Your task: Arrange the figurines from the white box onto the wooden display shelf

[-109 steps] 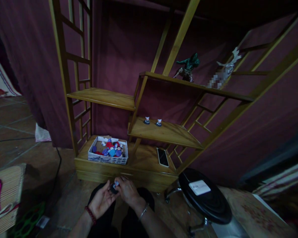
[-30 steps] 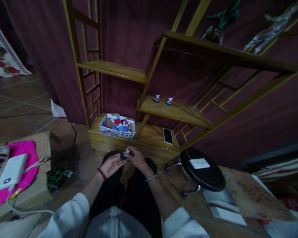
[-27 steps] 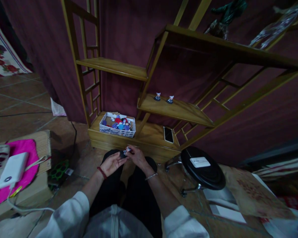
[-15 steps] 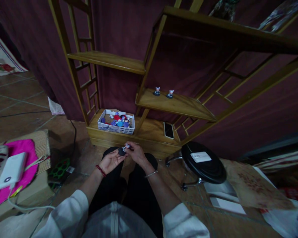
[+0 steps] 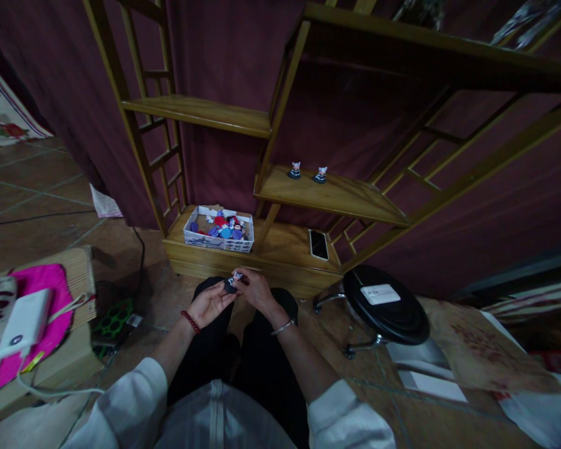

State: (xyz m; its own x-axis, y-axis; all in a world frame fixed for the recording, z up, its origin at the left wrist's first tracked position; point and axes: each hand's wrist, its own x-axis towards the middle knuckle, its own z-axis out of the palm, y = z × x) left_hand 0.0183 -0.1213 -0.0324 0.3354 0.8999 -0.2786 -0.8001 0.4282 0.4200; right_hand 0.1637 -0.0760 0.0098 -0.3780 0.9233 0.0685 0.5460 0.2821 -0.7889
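Note:
Over my lap I hold a small figurine (image 5: 230, 284) with a dark round base and a pale, white-trimmed upper part. My left hand (image 5: 211, 303) is palm up, its fingertips supporting the dark base. From the other side my right hand (image 5: 256, 290) pinches the upper part between thumb and fingers. Two similar figurines, a left one (image 5: 295, 170) and a right one (image 5: 320, 174), stand upright side by side on the middle shelf (image 5: 346, 198). On the low shelf, a cardboard box (image 5: 219, 242) contains several small purple, red and blue figures.
A phone (image 5: 318, 244) lies on the low shelf's right part. To my right stands a black wheeled stool (image 5: 402, 315) with a white object (image 5: 380, 294) on it. At left, a white power bank (image 5: 24, 321) with a cable rests on pink cloth (image 5: 58, 299). Wooden posts (image 5: 287, 93) divide the shelves.
The figurine in my hands has shifted very slightly and tilts a little differently. My view has moved slightly; the figurines on the shelf and the box stay in place.

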